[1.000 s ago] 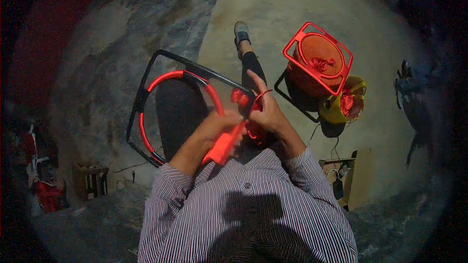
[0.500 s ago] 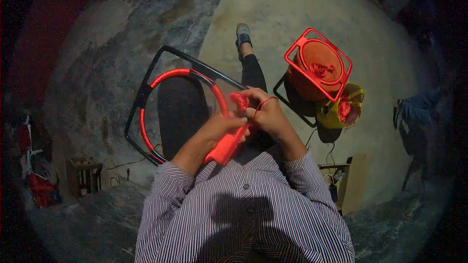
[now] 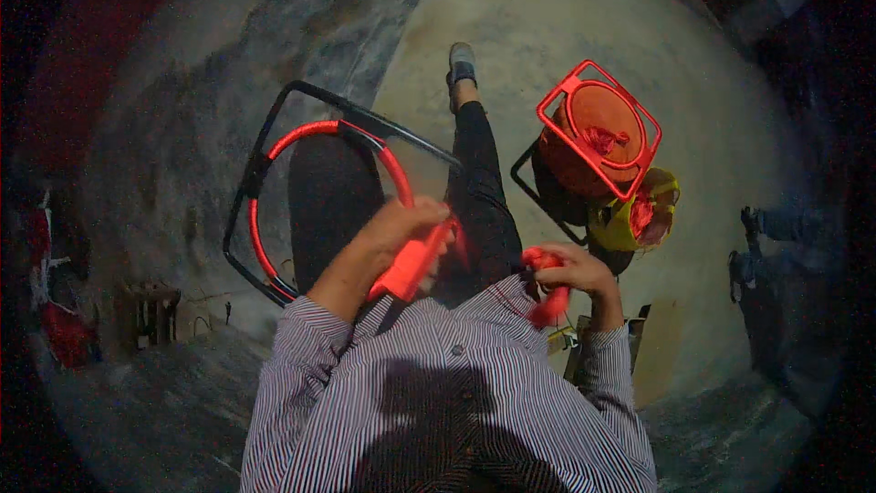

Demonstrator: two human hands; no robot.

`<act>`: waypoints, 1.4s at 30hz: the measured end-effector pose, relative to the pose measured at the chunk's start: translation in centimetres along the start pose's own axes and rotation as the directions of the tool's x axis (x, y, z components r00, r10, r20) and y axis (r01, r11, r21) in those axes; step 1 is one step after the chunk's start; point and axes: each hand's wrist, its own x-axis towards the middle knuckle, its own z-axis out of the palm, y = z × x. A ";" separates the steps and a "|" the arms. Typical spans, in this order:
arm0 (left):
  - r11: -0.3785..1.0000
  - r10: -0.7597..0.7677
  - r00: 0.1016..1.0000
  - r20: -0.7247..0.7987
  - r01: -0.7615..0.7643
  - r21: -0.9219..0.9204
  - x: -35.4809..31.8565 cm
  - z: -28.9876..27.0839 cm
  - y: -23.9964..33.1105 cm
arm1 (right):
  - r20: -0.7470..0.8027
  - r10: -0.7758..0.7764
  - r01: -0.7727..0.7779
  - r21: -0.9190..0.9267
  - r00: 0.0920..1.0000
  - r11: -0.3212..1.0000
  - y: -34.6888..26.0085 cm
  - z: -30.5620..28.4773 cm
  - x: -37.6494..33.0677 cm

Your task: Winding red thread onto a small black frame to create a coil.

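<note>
Black frame (image 3: 259,169): head view, over the left thigh (image 3: 333,205); its far bar (image 3: 401,133) slants nearer rightward, long axis uncertain, near end covered.
Left hand (image 3: 406,228): closed round a broad red band (image 3: 395,277).
Right hand (image 3: 581,272): curled round a red cord bundle (image 3: 545,259), apart from the frame.
Winding: apparently the step in hand; next move calls for even tension.

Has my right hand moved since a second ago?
Yes: your right hand went rightward and toward your body, judged against the red frame at right.
</note>
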 end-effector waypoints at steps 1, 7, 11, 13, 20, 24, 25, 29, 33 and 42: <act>1.000 0.002 1.000 -0.004 -0.002 -0.013 -0.1 -0.1 0.1 | -0.101 0.003 0.038 0.405 0.995 0.914 0.7 -0.4 -1.8; 0.999 0.005 1.000 -0.019 -0.005 -0.033 0.4 -0.4 0.8 | -0.796 0.198 0.764 0.605 0.572 0.223 11.6 -3.7 -7.9; 0.998 -0.002 0.999 -0.035 0.000 -0.057 -0.1 0.0 1.1 | -0.794 0.495 0.776 0.544 0.353 0.319 12.5 -2.8 -5.3; 0.998 -0.037 0.999 -0.035 0.036 -0.055 -0.2 0.0 1.1 | -0.776 0.288 0.572 0.615 0.561 0.543 9.8 -0.6 -1.7; 0.999 0.035 0.999 -0.036 -0.036 -0.031 0.2 0.1 0.3 | -0.331 -0.049 0.194 0.421 0.942 0.886 -5.9 7.9 7.2; 1.000 0.022 0.998 -0.057 -0.022 0.003 0.3 0.0 0.5 | -0.202 0.062 0.060 0.548 0.977 0.834 -4.1 8.0 7.7; 1.000 0.020 0.998 -0.059 -0.020 -0.004 0.2 -0.1 0.5 | -0.271 0.073 0.078 0.506 0.960 0.859 -3.6 7.9 7.2; 0.998 0.003 0.999 -0.046 -0.006 -0.064 0.2 -0.2 0.9 | -0.358 0.092 0.084 0.447 0.929 0.891 -2.9 7.7 5.4; 0.999 0.005 1.000 -0.003 -0.005 -0.049 0.9 -1.1 0.8 | -0.344 0.070 0.064 0.363 0.936 0.930 -2.5 7.8 3.9; 0.993 -0.066 0.997 -0.048 0.061 -0.098 0.8 -0.5 0.4 | -0.661 -0.085 0.024 -0.101 0.745 0.995 -3.4 2.9 6.5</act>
